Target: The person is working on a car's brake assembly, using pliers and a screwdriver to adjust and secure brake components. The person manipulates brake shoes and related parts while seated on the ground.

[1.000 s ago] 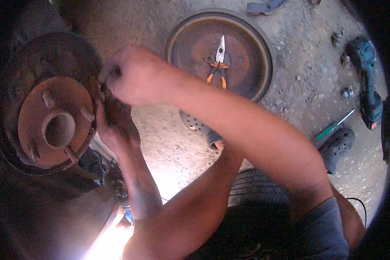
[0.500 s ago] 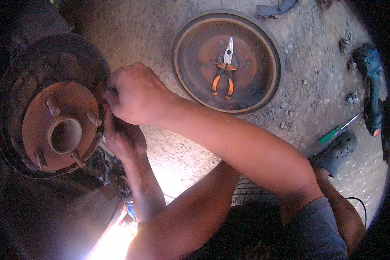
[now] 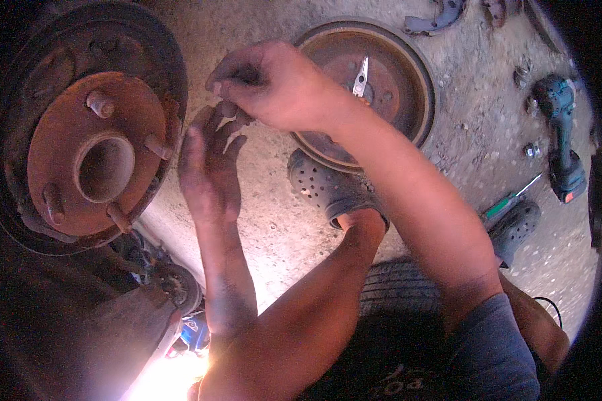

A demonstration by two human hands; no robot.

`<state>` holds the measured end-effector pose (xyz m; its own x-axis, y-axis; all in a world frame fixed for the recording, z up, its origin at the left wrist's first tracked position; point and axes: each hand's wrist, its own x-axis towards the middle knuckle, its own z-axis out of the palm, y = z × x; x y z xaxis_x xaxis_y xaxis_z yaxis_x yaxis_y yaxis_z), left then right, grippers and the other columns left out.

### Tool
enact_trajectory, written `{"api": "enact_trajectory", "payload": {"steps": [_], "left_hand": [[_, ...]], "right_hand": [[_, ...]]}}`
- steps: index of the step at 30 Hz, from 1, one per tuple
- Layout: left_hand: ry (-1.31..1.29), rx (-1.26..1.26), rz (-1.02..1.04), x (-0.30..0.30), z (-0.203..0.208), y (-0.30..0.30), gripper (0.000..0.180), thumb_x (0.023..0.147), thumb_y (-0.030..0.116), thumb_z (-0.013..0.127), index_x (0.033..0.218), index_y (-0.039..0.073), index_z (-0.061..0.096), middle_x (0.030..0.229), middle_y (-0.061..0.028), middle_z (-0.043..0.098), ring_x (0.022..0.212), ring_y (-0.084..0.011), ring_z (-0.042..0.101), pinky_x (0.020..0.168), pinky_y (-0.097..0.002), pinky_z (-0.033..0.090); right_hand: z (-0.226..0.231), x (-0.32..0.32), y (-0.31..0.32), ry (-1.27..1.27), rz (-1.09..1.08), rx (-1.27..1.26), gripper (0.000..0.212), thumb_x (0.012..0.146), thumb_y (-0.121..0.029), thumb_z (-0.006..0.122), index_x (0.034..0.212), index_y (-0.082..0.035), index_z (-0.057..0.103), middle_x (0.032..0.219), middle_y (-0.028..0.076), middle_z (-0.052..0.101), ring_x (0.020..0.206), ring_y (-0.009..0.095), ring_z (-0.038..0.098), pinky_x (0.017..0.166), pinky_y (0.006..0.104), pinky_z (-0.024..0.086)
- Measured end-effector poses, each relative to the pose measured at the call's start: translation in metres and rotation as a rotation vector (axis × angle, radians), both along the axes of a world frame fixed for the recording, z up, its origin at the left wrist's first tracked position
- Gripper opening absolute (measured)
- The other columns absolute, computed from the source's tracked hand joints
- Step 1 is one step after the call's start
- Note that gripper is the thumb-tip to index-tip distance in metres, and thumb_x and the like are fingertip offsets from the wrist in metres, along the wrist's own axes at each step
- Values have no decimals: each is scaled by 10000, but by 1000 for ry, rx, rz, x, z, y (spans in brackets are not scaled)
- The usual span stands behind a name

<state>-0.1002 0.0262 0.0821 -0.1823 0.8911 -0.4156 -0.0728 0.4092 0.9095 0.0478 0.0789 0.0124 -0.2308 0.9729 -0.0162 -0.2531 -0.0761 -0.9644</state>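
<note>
Inside of right grip [image 3: 269,85] unclear

Left hand [image 3: 211,167]: fingers [image 3: 235,146] loosely spread; right hand [image 3: 271,87] just beside, fingers curled; right forearm [image 3: 408,180] angled leftward.

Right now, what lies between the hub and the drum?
In the head view, both hands: the left hand nearer the hub, the right hand nearer the drum. Rough ground shows below them.

Whether the right hand [image 3: 267,85] holds anything cannot be told, and its forearm [image 3: 411,184] partly hides the pliers [image 3: 360,79].
</note>
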Motion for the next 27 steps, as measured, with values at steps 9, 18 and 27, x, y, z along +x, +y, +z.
{"api": "enact_trajectory", "payload": {"steps": [9, 18, 27], "left_hand": [[126, 4, 66, 0, -12, -1, 433, 985, 292, 542, 1313, 12, 504, 1223, -103, 590, 1078, -232, 570, 901, -414, 428], [128, -43, 53, -4, -16, -6, 361, 967, 220, 538, 1275, 32, 525, 1201, -103, 592, 1060, -242, 568, 880, -408, 427], [127, -26, 96, 7, -14, -4, 265, 957, 123, 543, 1203, 24, 549, 1062, -105, 635, 919, -225, 629, 788, -370, 470]], "right_hand": [[19, -19, 19, -85, -30, 30, 259, 820, -216, 683, 946, 10, 699, 849, 186, 710, 799, 292, 702, 748, 392, 549], [28, -15, 26, -150, 32, 26, 254, 767, -222, 680, 893, -8, 728, 820, 207, 699, 787, 325, 699, 737, 416, 547], [57, 1, 38, -343, 153, 79, 287, 711, -224, 661, 880, 0, 724, 784, 234, 681, 752, 370, 688, 713, 431, 553]]}}
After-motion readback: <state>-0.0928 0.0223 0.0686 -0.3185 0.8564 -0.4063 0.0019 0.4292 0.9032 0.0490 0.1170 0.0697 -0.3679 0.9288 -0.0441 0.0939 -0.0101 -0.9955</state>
